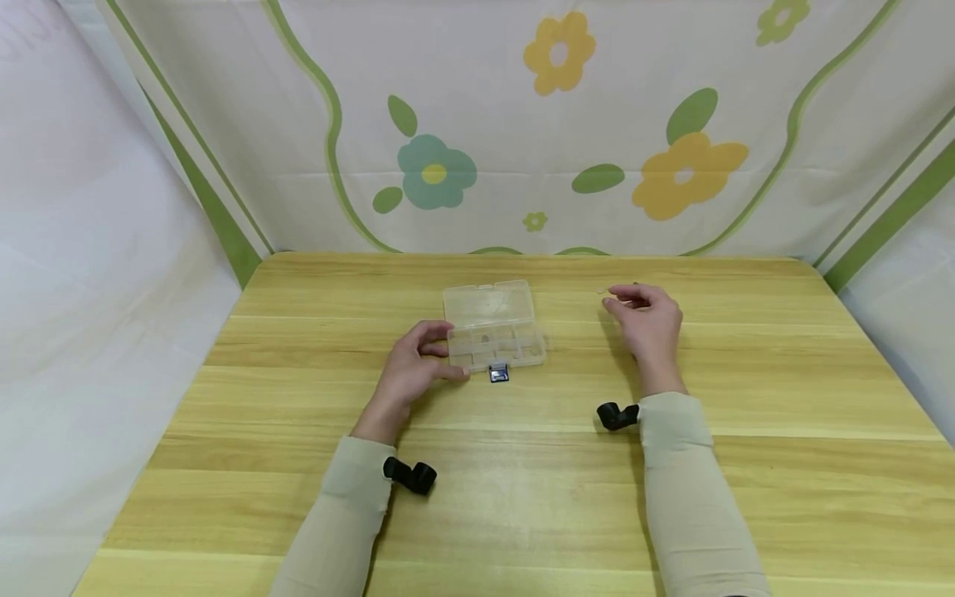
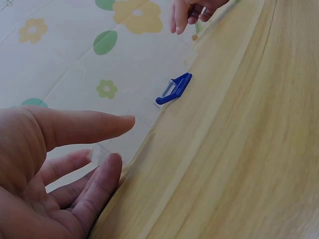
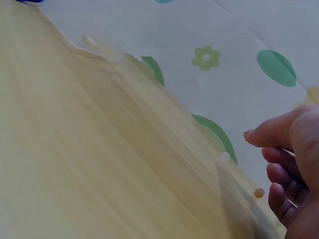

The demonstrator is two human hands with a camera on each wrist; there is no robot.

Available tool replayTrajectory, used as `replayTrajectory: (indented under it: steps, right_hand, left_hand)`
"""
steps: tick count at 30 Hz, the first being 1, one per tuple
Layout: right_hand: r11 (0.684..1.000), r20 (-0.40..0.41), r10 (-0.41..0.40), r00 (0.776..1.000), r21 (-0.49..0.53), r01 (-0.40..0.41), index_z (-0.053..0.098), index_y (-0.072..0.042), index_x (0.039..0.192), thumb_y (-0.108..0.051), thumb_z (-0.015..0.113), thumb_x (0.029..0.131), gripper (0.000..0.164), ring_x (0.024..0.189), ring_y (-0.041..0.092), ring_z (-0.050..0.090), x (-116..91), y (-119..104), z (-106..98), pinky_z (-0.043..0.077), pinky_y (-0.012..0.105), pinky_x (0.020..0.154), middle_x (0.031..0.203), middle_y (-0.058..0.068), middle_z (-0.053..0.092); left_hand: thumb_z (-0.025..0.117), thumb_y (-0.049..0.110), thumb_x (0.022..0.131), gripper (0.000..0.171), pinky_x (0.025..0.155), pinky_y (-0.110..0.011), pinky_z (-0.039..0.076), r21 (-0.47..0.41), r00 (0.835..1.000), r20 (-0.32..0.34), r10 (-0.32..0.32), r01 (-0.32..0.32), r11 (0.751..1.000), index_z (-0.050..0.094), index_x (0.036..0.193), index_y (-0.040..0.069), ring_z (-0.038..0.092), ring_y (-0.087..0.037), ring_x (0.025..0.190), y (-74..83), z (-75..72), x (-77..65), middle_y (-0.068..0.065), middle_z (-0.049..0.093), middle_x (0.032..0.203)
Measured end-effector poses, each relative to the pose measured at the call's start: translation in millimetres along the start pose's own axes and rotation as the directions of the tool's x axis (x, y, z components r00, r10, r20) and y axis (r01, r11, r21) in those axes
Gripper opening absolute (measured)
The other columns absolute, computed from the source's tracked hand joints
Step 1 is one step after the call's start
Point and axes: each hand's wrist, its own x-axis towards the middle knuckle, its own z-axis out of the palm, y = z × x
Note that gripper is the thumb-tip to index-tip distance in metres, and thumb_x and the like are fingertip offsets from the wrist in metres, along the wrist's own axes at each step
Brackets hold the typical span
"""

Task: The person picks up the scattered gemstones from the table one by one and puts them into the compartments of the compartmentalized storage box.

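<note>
A clear plastic compartment box [image 1: 496, 344] stands on the wooden table with its lid [image 1: 488, 304] folded back. Its front carries a dark blue clasp [image 1: 498, 373], which shows bright blue in the left wrist view. My left hand [image 1: 418, 365] holds the box by its left end, thumb at the front corner and fingers toward the back. Off to the right, my right hand [image 1: 645, 319] hovers low over the table, thumb and forefinger apart. Near its fingertips lie a small pale bead [image 3: 225, 157] and a brown bead [image 3: 259, 192]. Small pieces lie inside the box, too tiny to make out.
The wooden table [image 1: 522, 497] ends at a flower-printed cloth [image 1: 507, 108] hanging behind it. White cloth [image 1: 97, 290] also hangs at the left side. Each sleeve cuff carries a black camera mount, the left one [image 1: 410, 476] and the right one [image 1: 618, 415].
</note>
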Motion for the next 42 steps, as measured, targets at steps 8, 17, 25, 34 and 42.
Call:
replayTrajectory:
  steps: [8, 17, 25, 34, 42]
  right_hand:
    - [0.997, -0.126, 0.073, 0.989, 0.032, -0.070, 0.081, -0.010, 0.124, -0.024, 0.085, 0.094, 0.034, 0.090, 0.000, 0.057, 10.3, 9.9, -15.0, 0.050, 0.016, 0.076, 0.103, -0.018, 0.061]
    - [0.983, -0.164, 0.179, 0.970, -0.009, -0.183, 0.072, -0.013, 0.138, -0.031, 0.084, 0.094, 0.049, 0.098, -0.001, 0.050, 19.1, 17.6, -25.2, 0.046, 0.019, 0.090, 0.109, -0.018, 0.050]
    - [0.969, -0.186, 0.183, 0.965, -0.133, -0.210, 0.070, -0.010, 0.139, -0.031, 0.078, 0.097, 0.047, 0.128, 0.024, 0.047, 19.5, 22.9, -29.8, 0.044, 0.033, 0.100, 0.116, -0.009, 0.048]
    - [0.962, -0.180, 0.166, 0.969, -0.188, -0.200, 0.072, -0.007, 0.137, -0.030, 0.076, 0.098, 0.045, 0.138, 0.035, 0.042, 20.9, 26.1, -32.6, 0.041, 0.045, 0.113, 0.132, 0.006, 0.051]
    - [0.959, -0.167, 0.157, 0.973, -0.210, -0.190, 0.075, -0.005, 0.130, -0.028, 0.073, 0.100, 0.038, 0.140, 0.039, 0.041, 21.2, 26.9, -33.3, 0.040, 0.048, 0.113, 0.125, 0.004, 0.051]
  left_hand:
    - [0.093, 0.001, 0.077, 0.074, 0.105, -0.042, 0.045, -0.004, 1.000, 0.000, -0.006, 0.006, 1.000, 0.064, 0.143, 0.019, 0.058, -0.027, 0.123, -0.1, -0.2, 0.4, -0.004, 0.063, 0.147]
    - [0.092, -0.001, 0.076, 0.075, 0.105, -0.041, 0.046, -0.001, 1.000, -0.015, -0.001, 0.001, 1.000, 0.065, 0.143, 0.019, 0.058, -0.026, 0.123, -1.0, -0.6, 0.9, -0.003, 0.064, 0.147]
    - [0.093, 0.001, 0.077, 0.073, 0.105, -0.041, 0.047, 0.020, 1.000, -0.013, 0.011, -0.011, 1.000, 0.065, 0.142, 0.020, 0.059, -0.026, 0.122, -2.1, -0.4, 1.3, -0.002, 0.064, 0.147]
    - [0.093, 0.001, 0.077, 0.074, 0.103, -0.040, 0.048, 0.017, 1.000, -0.006, 0.018, -0.018, 1.000, 0.065, 0.143, 0.019, 0.060, -0.026, 0.121, -2.2, -0.8, 2.1, -0.004, 0.064, 0.147]
    - [0.092, -0.001, 0.077, 0.074, 0.102, -0.040, 0.048, 0.018, 1.000, -0.008, 0.017, -0.016, 1.000, 0.065, 0.143, 0.018, 0.059, -0.026, 0.121, -1.0, -1.3, 1.0, -0.005, 0.064, 0.147]
